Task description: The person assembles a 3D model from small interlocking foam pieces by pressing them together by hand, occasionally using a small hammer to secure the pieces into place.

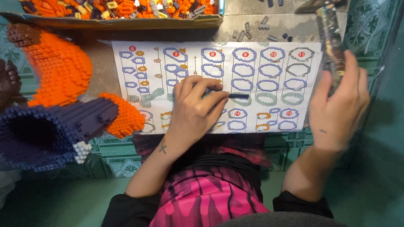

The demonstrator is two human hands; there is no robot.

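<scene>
On top of the instruction sheet (269,67), the left hand (195,107) pinches a short dark brick strip (239,96) in its fingertips, and that grip looks thin enough to let it slip. Right hand (338,101) is wrapped around a clear packet (330,38) off the sheet's edge, so bits might spill out if it tips.

A large orange-and-navy brick-built model (63,105) lay at left, a cardboard tray (122,21) of loose orange bricks sat above, and grey pieces (261,27) were scattered on the floor.
</scene>
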